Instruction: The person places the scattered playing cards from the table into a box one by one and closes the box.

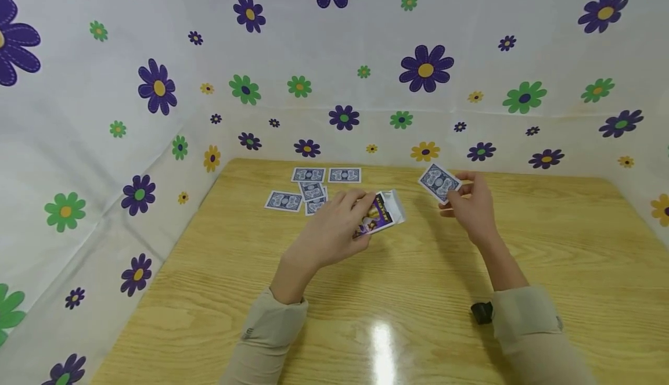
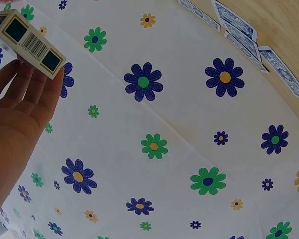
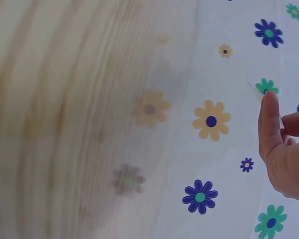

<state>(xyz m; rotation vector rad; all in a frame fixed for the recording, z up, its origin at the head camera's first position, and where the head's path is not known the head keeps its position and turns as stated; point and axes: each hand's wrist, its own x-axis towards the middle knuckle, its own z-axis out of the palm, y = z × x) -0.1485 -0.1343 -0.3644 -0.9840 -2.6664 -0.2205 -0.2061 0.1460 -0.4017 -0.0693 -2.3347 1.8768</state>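
Note:
My left hand (image 1: pixel 329 231) grips a card box (image 1: pixel 380 213) above the table, its white end flap standing open toward the right. In the left wrist view the box (image 2: pixel 32 42) shows a barcode, with the fingers (image 2: pixel 49 94) along one side. Over the table's back right, my right hand (image 1: pixel 473 208) pinches a playing card (image 1: pixel 440 183), blue patterned back showing, between thumb and fingers. The right wrist view has the right hand (image 3: pixel 286 159) at its edge, where the card can hardly be made out. Several playing cards (image 1: pixel 284 201) lie back up behind the left hand, some overlapping.
The wooden table (image 1: pixel 219 292) ends at the back against a white flowered cloth (image 1: pixel 376 42), which also hangs along the left. A small black object (image 1: pixel 481 313) is beside the right sleeve. Glare marks the front of the tabletop.

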